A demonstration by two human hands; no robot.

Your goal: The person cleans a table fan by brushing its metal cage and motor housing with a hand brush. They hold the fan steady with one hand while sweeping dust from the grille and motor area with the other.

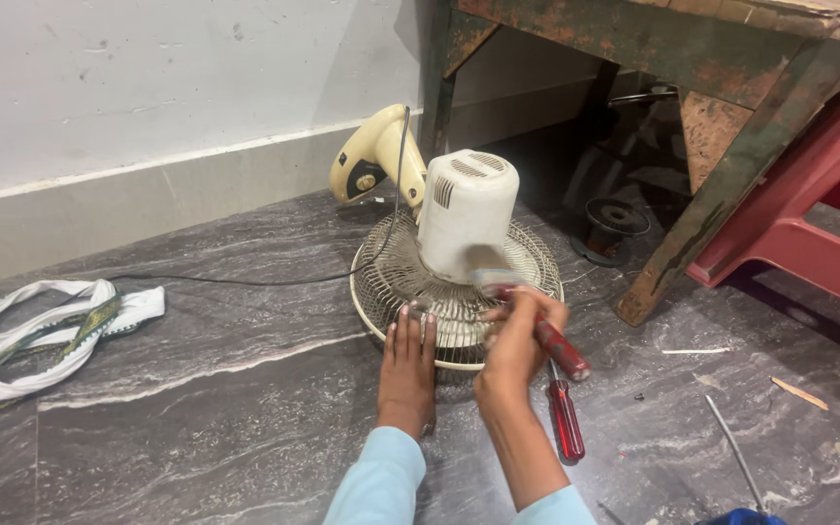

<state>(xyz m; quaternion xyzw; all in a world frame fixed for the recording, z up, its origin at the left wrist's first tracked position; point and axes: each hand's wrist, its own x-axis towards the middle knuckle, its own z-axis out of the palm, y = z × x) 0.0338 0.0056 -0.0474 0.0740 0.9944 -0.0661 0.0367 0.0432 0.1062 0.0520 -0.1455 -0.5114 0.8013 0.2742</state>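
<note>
Now left hand point(408, 362) flat on fan grille point(396, 277); right hand point(519, 335) gripping red-handled tool point(558, 346) at motor housing point(466, 214).

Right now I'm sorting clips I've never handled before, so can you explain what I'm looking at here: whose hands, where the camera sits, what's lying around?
There is no machine here, just one person's two bare hands, filmed by a camera worn on their head and looking down. They work on a dark stone floor. In front of them a cream table fan lies face down on its wire grille, motor housing up. The left hand rests flat on the grille's rim. The right hand grips a red-handled tool near the motor; its tip is blurred. A second red-handled screwdriver lies on the floor beside that wrist. Further off are a white cloth strip, a worn wooden table and a red plastic stool.
</note>
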